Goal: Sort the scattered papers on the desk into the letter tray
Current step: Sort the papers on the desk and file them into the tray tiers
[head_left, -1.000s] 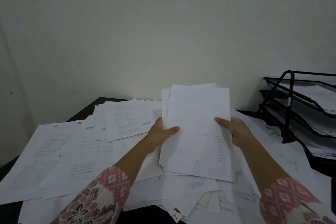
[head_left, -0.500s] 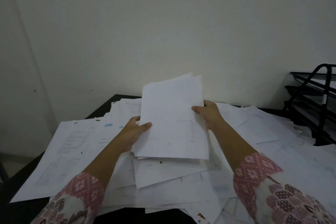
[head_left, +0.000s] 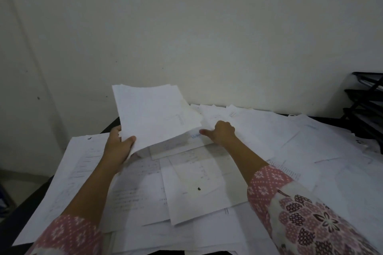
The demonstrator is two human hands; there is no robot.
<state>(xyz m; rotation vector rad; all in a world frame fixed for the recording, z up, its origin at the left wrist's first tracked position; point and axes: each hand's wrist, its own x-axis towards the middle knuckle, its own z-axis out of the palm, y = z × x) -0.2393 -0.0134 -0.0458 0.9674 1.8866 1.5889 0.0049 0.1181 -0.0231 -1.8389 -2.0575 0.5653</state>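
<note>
One dark desk [head_left: 35,203] carries everything, and you can barely see it, because the scattered papers [head_left: 207,174] overlap across it from the near edge to the far wall. None of that layer is sorted yet, so I'd judge the job is at an early stage. The letter tray [head_left: 364,107], black and tiered, stands at the far right, well apart from your hands; its place there probably keeps the middle free for gathering.

You hold a stack of sheets [head_left: 153,114] raised and tilted above the far-left part of the pile, likely so loose pages can be added before the carry to the tray. Your left hand [head_left: 118,147] grips its near-left corner, thumb [head_left: 130,139] on top and fingers underneath. Your right hand [head_left: 222,132] is down on the pile just right of the stack, fingers curled and thumb pointing left beside a sheet with blue print [head_left: 195,135]. Whether it pinches a page I cannot tell.
</note>
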